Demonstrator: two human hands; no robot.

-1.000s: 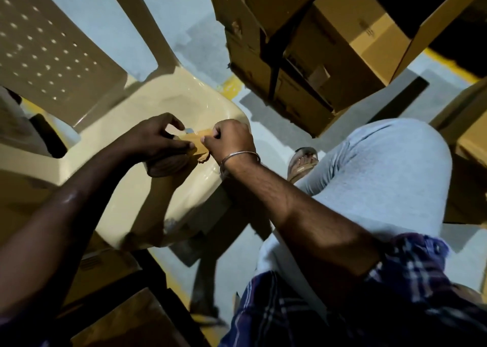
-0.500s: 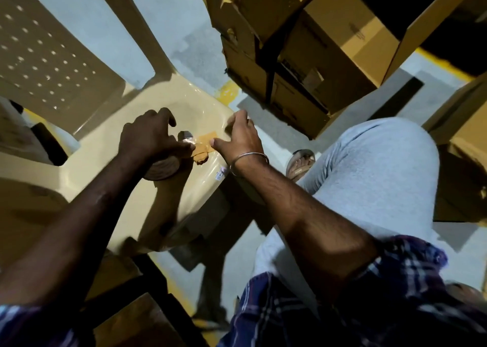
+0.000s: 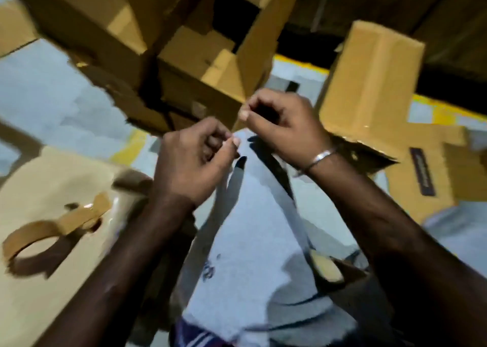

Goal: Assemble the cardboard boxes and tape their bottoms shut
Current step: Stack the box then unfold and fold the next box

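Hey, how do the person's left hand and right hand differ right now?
The right hand wears a metal bangle at the wrist; the left hand has a bare wrist. The right hand sits higher in view, before the stacked cardboard boxes; the left hand is lower, nearer the chair with the tape roll. Both curl their fingers, thumb meeting fingertips; whether they pinch anything is too blurred to tell.

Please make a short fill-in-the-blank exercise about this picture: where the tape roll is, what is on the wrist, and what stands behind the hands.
1. The tape roll lies on the seat of the ______, at the left of the picture.
2. A metal bangle is worn on the ______ wrist.
3. Neither the left hand nor the right hand touches the ______ roll.
4. Behind both hands stand brown ______ boxes.

Missing words: chair; right; tape; cardboard
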